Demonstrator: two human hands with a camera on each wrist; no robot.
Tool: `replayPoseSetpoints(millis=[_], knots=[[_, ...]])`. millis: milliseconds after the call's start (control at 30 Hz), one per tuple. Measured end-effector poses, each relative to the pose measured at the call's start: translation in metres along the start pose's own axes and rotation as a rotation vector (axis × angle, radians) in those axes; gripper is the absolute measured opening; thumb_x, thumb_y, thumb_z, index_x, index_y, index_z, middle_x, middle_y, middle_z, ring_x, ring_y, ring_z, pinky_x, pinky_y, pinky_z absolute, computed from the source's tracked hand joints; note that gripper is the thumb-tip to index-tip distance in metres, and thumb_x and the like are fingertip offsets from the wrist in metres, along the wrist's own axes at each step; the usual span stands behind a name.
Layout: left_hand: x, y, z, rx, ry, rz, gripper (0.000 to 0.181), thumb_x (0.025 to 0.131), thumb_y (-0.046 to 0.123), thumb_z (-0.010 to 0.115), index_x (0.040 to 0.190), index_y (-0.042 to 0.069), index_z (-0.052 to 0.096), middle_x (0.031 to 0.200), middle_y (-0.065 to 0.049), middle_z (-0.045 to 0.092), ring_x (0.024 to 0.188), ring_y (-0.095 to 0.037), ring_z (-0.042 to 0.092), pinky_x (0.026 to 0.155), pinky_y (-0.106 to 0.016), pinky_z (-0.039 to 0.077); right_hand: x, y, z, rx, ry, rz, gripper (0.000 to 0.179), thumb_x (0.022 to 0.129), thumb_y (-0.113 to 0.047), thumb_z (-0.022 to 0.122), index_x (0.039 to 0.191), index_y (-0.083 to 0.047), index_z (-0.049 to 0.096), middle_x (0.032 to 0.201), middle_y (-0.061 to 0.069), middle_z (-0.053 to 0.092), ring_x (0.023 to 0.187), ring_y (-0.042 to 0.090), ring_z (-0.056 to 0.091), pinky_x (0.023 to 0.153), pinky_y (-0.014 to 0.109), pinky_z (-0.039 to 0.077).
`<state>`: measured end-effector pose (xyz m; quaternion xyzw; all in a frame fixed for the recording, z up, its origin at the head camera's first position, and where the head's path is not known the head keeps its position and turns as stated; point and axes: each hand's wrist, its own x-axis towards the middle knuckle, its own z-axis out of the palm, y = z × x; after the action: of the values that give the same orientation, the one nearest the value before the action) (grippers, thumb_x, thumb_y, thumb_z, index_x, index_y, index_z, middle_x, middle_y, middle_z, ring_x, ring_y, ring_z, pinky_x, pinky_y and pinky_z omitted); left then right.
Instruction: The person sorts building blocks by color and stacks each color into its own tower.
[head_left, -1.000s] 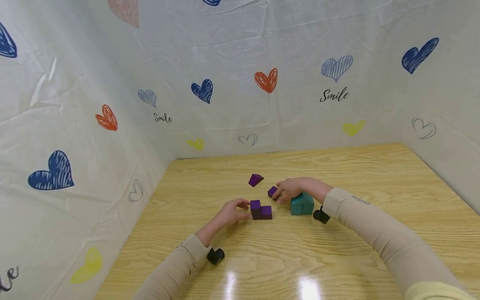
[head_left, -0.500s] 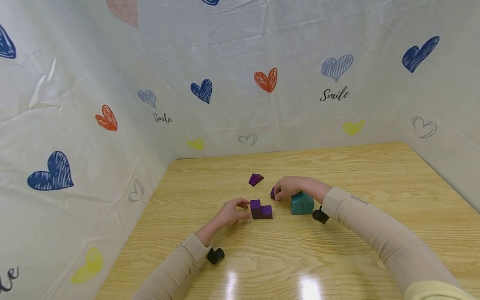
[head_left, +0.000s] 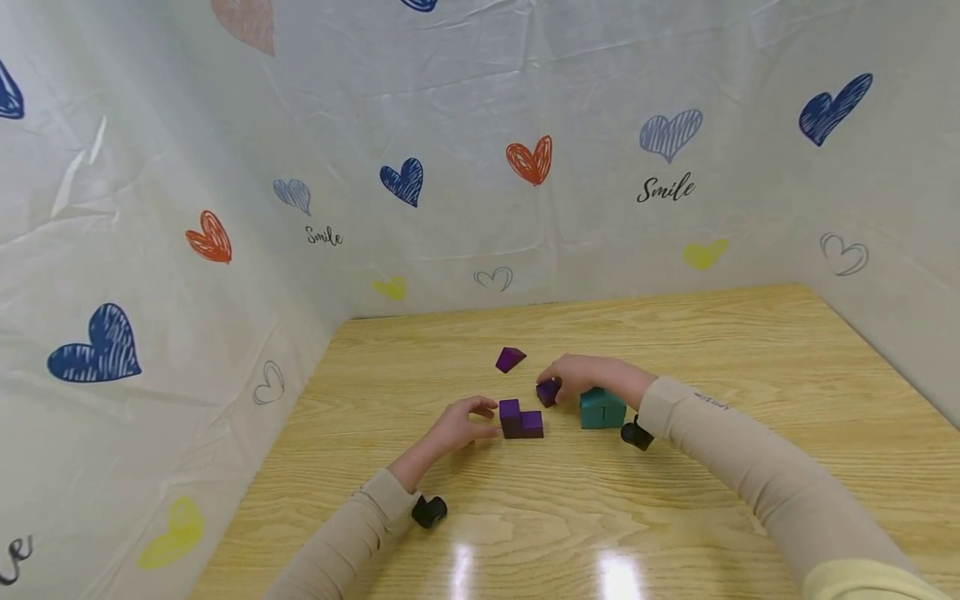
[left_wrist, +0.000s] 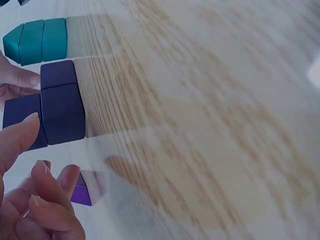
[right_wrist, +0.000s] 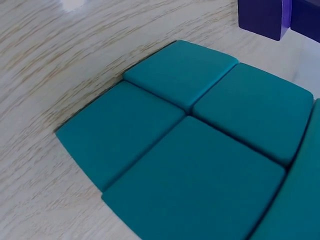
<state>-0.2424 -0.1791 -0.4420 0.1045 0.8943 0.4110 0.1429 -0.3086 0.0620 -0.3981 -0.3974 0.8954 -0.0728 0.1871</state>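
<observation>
My left hand (head_left: 459,423) rests on the table, thumb and fingers apart, just left of an L-shaped set of purple blocks (head_left: 513,419). In the left wrist view its thumb overlaps one purple block (left_wrist: 62,115); whether it touches is unclear. Farther back, my right hand (head_left: 573,377) pinches a separate small purple block (head_left: 547,392) between thumb and fingers, low over or on the table. Under the right wrist stands a teal house-shaped set of blocks (head_left: 602,410), its seams plain in the right wrist view, where the right hand itself is out of sight.
A loose purple angular block (head_left: 510,359) lies behind the L-shaped set. The wooden table (head_left: 420,358) runs back to a white sheet (head_left: 450,100) printed with hearts. Black wrist cameras (head_left: 429,512) hang beneath both sleeves.
My right hand has closed on the small purple block, which has turned and come slightly nearer. The left hand and the L-shaped set have stayed put.
</observation>
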Motion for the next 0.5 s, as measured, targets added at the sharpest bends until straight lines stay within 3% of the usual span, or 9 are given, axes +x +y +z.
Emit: replayPoseSetpoints(millis=[100, 233, 500], knots=[[-0.0009, -0.0015, 0.0002, 0.005, -0.002, 0.015, 0.044, 0.080, 0.020, 0.071, 0.119, 0.005, 0.057, 0.111, -0.013, 0.060, 0.088, -0.020, 0.055, 0.057, -0.027, 0.046, 0.0000, -0.0005, 0.0009, -0.017, 0.007, 0.000, 0.044, 0.083, -0.009, 0.065, 0.124, 0.001, 0.054, 0.108, 0.014, 0.061, 0.090, 0.021, 0.056, 0.077, 0.031, 0.047], [-0.0018, -0.0019, 0.0008, 0.008, -0.002, 0.018, 0.043, 0.081, 0.019, 0.071, 0.119, 0.005, 0.057, 0.111, -0.013, 0.060, 0.086, -0.019, 0.054, 0.057, -0.027, 0.046, 0.0003, -0.0015, 0.0026, 0.005, 0.006, 0.028, 0.035, 0.085, -0.012, 0.064, 0.117, 0.002, 0.058, 0.097, 0.011, 0.062, 0.086, 0.020, 0.057, 0.075, 0.030, 0.047], [-0.0035, -0.0006, 0.0015, 0.000, 0.004, 0.011, 0.043, 0.080, 0.019, 0.071, 0.119, 0.005, 0.056, 0.110, -0.013, 0.060, 0.083, -0.018, 0.054, 0.057, -0.026, 0.046, 0.0020, -0.0027, 0.0090, -0.026, -0.013, 0.063, 0.027, 0.086, -0.016, 0.064, 0.108, 0.000, 0.062, 0.100, 0.010, 0.062, 0.089, 0.022, 0.058, 0.075, 0.031, 0.048]])
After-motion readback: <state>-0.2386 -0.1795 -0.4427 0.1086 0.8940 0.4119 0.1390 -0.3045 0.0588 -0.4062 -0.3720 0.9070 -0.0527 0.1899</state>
